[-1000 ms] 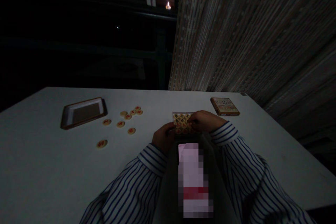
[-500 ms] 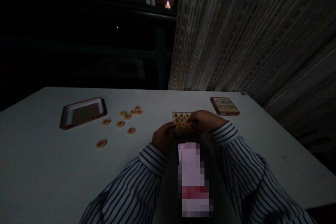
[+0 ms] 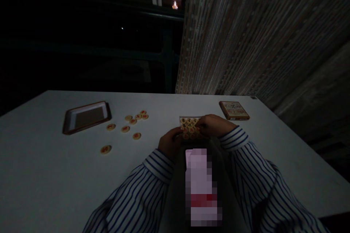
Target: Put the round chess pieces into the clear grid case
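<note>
Near the table's front edge lies a small tray of round game pieces (image 3: 189,127), with black and red characters in rows. My left hand (image 3: 170,142) is closed at the tray's left side, its fingertips partly hidden in shadow. From the right, my right hand (image 3: 214,125) reaches over the tray, fingers bent down on the pieces at its right end; a piece under the fingertips cannot be made out. Several loose pieces with red characters (image 3: 125,129) lie to the left, one of them blank (image 3: 128,118).
An open box lid or tray (image 3: 86,117) lies at the back left of the white table (image 3: 54,174). At the back right is a flat printed box (image 3: 234,110). Behind hangs a string curtain (image 3: 218,36). A lit, pixelated screen (image 3: 201,185) is below my hands.
</note>
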Demonstrator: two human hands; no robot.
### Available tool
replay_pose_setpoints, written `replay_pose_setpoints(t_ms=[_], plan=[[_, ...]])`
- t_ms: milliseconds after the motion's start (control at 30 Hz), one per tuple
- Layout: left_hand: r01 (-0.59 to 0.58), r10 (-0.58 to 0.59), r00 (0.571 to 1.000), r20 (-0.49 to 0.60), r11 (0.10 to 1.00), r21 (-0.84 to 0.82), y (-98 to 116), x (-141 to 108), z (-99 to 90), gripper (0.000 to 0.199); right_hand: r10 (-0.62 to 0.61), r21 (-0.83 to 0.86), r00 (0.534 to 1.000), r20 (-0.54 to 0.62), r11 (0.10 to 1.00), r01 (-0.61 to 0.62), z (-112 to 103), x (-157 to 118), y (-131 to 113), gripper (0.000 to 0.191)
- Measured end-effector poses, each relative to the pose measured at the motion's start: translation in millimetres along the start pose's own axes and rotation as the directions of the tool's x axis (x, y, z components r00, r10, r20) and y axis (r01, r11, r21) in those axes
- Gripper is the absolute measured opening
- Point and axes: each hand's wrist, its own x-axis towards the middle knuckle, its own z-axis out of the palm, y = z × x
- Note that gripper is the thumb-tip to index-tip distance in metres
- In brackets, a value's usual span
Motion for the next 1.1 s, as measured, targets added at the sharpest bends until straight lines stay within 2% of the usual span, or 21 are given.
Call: replay_pose_setpoints(t_ms=[533, 1100], plan=[[0.010, -0.010, 1.000, 0.006, 0.997, -0.080, 2.6, -0.8, 0.8, 0.023, 0.027, 0.022, 0.999, 0.023, 0.999, -0.028, -4.1, -1.3, -4.1, 0.026], [-0.020, 0.020, 1.000, 0.012, 1.000, -0.019, -1.1, -0.4, 0.2, 0.026, 0.006, 0.009, 1.000, -0.001, 1.000, -0.006, -1.9, -1.3, -1.1, 0.027]])
